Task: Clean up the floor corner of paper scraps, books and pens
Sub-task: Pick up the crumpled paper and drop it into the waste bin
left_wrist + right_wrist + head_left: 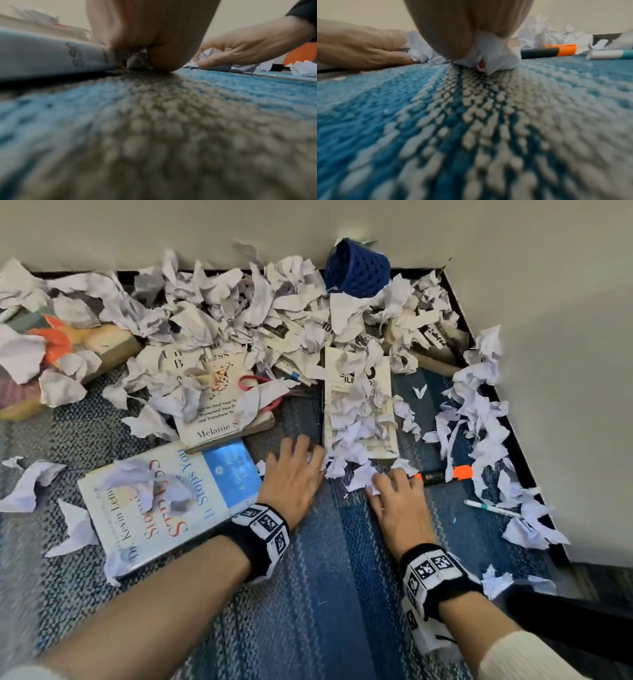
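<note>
Crumpled white paper scraps (356,419) litter the carpeted corner, over books and pens. My left hand (313,458) lies on the carpet beside the blue-and-white book (164,505), its fingers curled round a small scrap (137,62). In the left wrist view the left hand (144,58) presses down next to the book's spine (51,56). My right hand (380,481) grips a white scrap (494,58) against the carpet; the right hand (481,63) hides most of it. An orange-capped marker (445,474) lies just right of it, a white-and-teal pen (493,510) farther right.
A tipped blue mesh basket (356,268) sits in the back corner against the wall. A white book (219,405) with red scissors (253,388) and a scrap-covered book (373,378) lie behind my hands. Walls close the back and right sides. Blue carpet (325,577) is bare near me.
</note>
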